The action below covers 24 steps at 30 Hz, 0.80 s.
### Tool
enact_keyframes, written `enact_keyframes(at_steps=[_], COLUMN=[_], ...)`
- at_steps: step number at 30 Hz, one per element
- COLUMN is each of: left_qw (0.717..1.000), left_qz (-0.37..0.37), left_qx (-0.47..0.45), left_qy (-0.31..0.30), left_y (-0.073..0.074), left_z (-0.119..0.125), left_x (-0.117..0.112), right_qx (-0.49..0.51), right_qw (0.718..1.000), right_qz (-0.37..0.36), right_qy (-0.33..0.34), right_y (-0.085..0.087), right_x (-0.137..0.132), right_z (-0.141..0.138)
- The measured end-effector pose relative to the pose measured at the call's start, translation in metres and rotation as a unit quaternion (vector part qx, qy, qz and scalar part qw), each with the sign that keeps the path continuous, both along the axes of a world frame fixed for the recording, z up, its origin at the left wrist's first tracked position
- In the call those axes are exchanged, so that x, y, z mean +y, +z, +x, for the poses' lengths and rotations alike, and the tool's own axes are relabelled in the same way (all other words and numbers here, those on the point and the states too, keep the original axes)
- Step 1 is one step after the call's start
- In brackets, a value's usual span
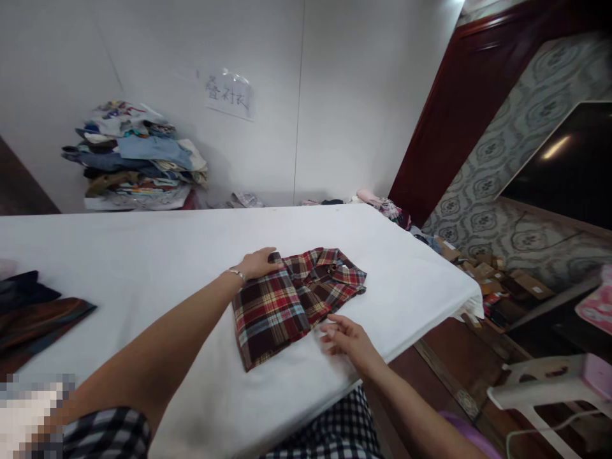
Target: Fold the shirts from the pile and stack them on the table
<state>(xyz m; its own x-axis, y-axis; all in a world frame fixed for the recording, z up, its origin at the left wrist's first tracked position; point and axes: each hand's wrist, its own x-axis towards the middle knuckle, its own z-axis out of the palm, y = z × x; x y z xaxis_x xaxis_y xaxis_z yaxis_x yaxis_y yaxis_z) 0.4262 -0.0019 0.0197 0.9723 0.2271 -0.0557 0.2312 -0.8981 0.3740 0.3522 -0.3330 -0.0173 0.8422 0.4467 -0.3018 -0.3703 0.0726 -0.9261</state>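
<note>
A dark red, brown and yellow plaid shirt (272, 309) lies folded on the white table (157, 255), its collar pointing right. My left hand (261, 262), with a bracelet at the wrist, is at the shirt's far edge. Dark cloth shows between its thumb and fingers, which are closed on the fold. Just off the near edge of the shirt, by the collar half, hovers my right hand (351, 341). Its fingers are loosely bent and apart, slightly blurred, with nothing in them.
At the left edge of the table lie dark and brown garments (43, 325). Behind it stands a tall pile of clothes (138, 156) against the wall, below a paper sign (229, 95). More clothes and cardboard boxes (526, 284) are at the right, near a white plastic stool (540, 389).
</note>
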Motion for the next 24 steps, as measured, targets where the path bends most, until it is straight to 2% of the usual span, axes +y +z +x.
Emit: enact_keyframes(at_steps=[2,5,9,11,13,17,21,24], left_qw=[0.999,0.994,0.985,0.981,0.979,0.977,0.980,0.983], left_qz=[-0.011,-0.021,-0.035,-0.043,-0.054,-0.097,-0.113,-0.069], left_qx=[-0.008,-0.018,-0.027,-0.035,-0.045,-0.069,-0.063,-0.060], left_qy=[0.036,0.101,0.166,0.184,0.192,0.179,0.153,0.160], left_y=[0.001,-0.004,-0.014,-0.017,-0.018,-0.018,-0.014,-0.008], left_z=[-0.011,-0.032,-0.059,-0.070,-0.079,-0.086,-0.075,-0.062], left_x=[0.015,0.030,0.030,0.024,0.019,0.012,0.007,0.002], right_qx=[-0.065,-0.130,-0.168,-0.186,-0.199,-0.171,-0.154,-0.168], right_qw=[0.998,0.990,0.979,0.974,0.972,0.981,0.982,0.981], right_qz=[-0.015,-0.035,-0.059,-0.059,-0.062,-0.066,-0.059,-0.078], right_qy=[0.019,0.038,0.096,0.118,0.104,0.062,0.090,0.063], right_y=[0.000,0.002,0.002,0.003,0.003,-0.001,-0.011,-0.012], right_x=[0.007,0.037,0.085,0.097,0.098,0.078,0.064,0.056], right_z=[0.006,0.023,0.049,0.059,0.066,0.075,0.078,0.075])
